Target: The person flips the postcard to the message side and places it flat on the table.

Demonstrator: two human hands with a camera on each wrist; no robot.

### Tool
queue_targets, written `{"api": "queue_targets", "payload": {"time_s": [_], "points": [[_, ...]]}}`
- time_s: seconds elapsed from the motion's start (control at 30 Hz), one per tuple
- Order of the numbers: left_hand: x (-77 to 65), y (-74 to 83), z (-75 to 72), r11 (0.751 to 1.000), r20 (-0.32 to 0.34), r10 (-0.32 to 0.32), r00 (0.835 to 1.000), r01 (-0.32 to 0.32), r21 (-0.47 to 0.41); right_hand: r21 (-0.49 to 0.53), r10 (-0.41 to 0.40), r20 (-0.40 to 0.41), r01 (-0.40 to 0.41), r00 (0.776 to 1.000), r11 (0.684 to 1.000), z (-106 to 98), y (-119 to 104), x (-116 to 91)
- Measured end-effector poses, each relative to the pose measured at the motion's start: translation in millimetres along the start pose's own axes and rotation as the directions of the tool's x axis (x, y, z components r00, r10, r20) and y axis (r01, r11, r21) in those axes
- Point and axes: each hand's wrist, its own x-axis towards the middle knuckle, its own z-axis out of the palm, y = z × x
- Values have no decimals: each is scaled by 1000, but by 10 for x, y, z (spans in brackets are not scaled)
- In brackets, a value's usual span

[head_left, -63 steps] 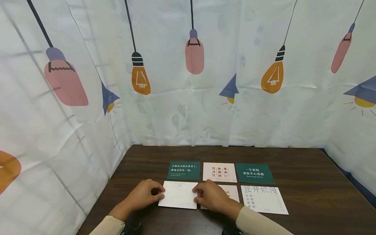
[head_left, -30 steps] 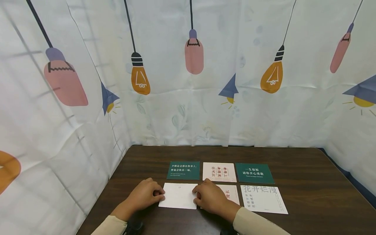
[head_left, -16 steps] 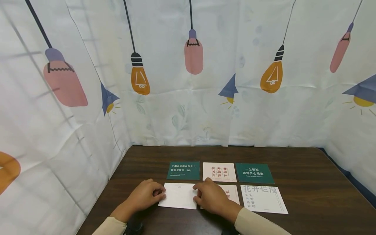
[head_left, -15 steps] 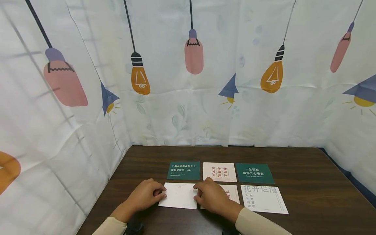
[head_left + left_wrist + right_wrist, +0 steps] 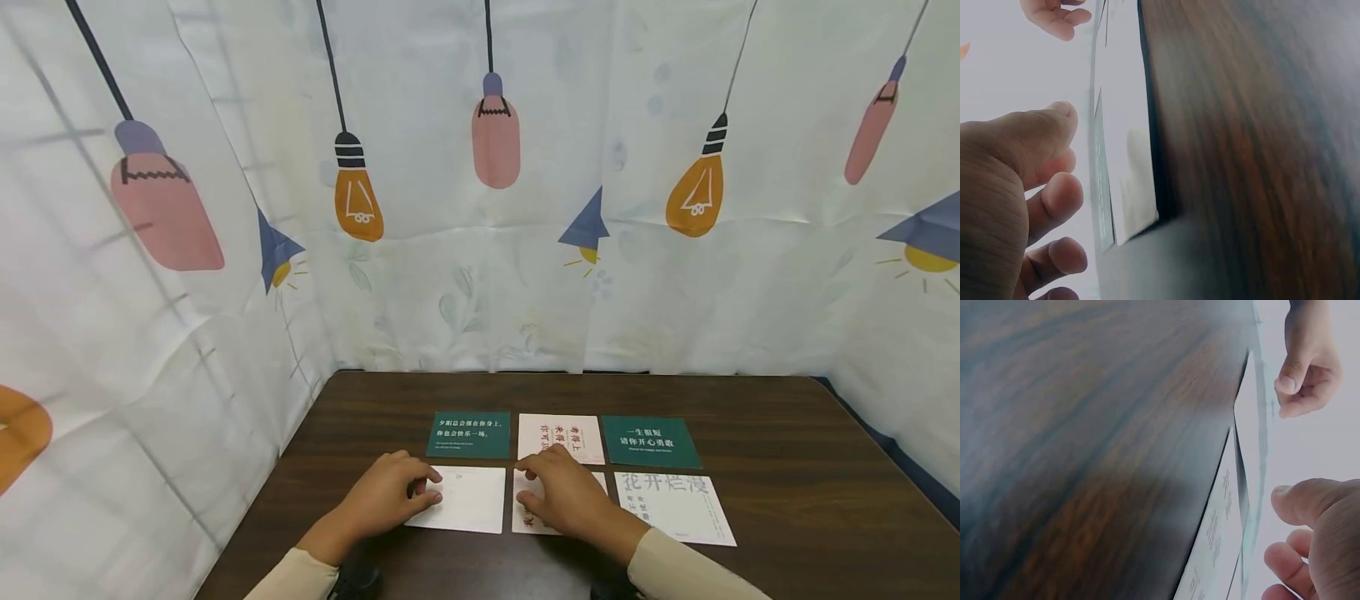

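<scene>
In the head view, my left hand (image 5: 382, 500) hovers over the left side of a plain white card (image 5: 474, 500), thumb and fingers apart. The left wrist view shows that hand above the card with a gap between thumb and fingertips. My right hand (image 5: 570, 496) hangs over a pale card with red characters (image 5: 534, 525) in the middle of the front row, hiding much of it. Its thumb and index finger are parted with nothing between them. In the right wrist view its fingers (image 5: 1285, 556) are loosely bent above the card row.
Behind lie a green card (image 5: 468, 435), a pale card with red writing (image 5: 534, 429) and another green card (image 5: 651, 442). A white card with grey characters (image 5: 675, 508) is at the front right. The dark wooden table (image 5: 810, 483) meets a lamp-patterned curtain (image 5: 450, 300).
Both hands have come off the white card's side edges and risen slightly. Both have shifted right, the right hand over the neighbouring card. The white card settled a little nearer me early on.
</scene>
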Motion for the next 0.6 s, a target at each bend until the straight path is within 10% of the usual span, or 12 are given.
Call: {"api": "queue_targets", "payload": {"time_s": [0.6], "points": [[161,172,70,997,4,54,999,-54,-53,-47,24,-76,-27,997,999,-118,247,-177]]}}
